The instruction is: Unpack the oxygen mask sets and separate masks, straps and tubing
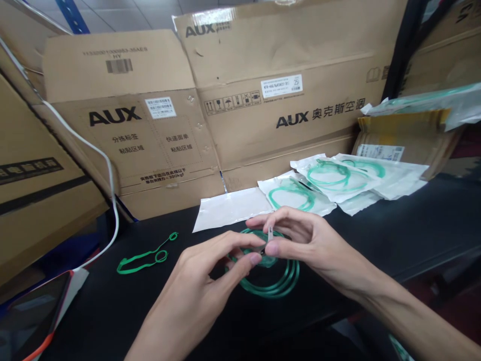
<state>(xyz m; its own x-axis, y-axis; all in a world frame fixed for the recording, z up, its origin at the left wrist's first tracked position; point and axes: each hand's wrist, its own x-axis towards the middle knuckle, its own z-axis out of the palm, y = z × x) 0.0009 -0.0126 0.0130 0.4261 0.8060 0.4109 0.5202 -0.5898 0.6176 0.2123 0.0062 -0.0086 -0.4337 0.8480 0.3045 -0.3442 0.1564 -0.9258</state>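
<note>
Above a coil of clear green tubing (280,286) on the black table, my two hands meet. My right hand (300,235) pinches a small flat silver metal piece (270,233) between thumb and fingers; its tip points up and its exact kind is unclear. My left hand (221,263) is closed too, thumb and forefinger pressed together at the dark lower end of that piece. What the left fingertips grip is mostly hidden. Part of the coil lies behind the fingers. A green strap with looped ends (145,259) lies left of my left hand.
Behind the hands lie a white paper pouch (229,209) and several clear-fronted pouches (291,196) with green tubing. Tall AUX cardboard (244,135) walls the back. A phone (37,316) and a white cable (108,165) are at left. An open carton (406,135) stands right.
</note>
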